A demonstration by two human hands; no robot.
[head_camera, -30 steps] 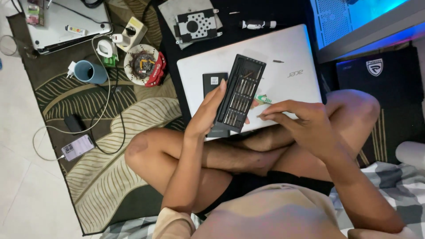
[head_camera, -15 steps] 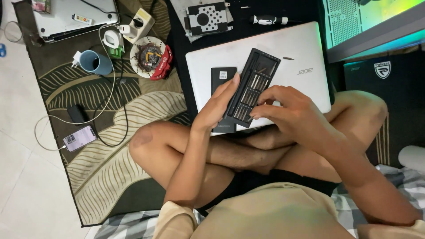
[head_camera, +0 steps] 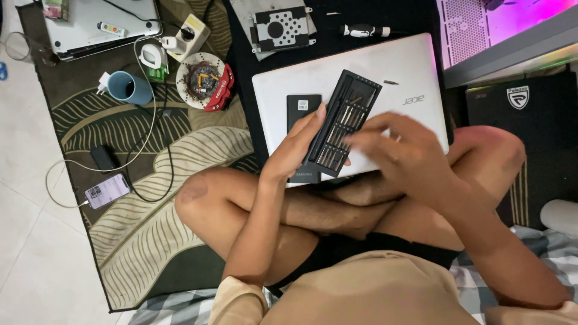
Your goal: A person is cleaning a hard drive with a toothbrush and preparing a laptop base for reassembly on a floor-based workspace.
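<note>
I sit cross-legged with a closed white laptop (head_camera: 385, 72) lying in front of my knees. On it rests a long black tray of screwdriver bits (head_camera: 344, 120), set diagonally. My left hand (head_camera: 295, 147) steadies the tray along its left edge, fingers flat against it. My right hand (head_camera: 400, 153) is blurred and hovers over the tray's lower right end, fingers curled; whether it holds a bit I cannot tell. A flat black rectangular drive (head_camera: 303, 111) lies on the laptop, partly under my left hand.
On the leaf-patterned rug (head_camera: 138, 235): a blue mug (head_camera: 129, 88), a round white holder with red parts (head_camera: 205, 81), a phone on a white cable (head_camera: 106, 191), a silver laptop (head_camera: 99, 24). A metal drive bracket (head_camera: 280, 27) and screwdriver (head_camera: 364, 30) lie beyond. A lit computer case (head_camera: 500, 30) stands right.
My right hand has moved from the tray's right side to its lower end and is now blurred. The view shifted slightly. My left hand stays on the tray.
</note>
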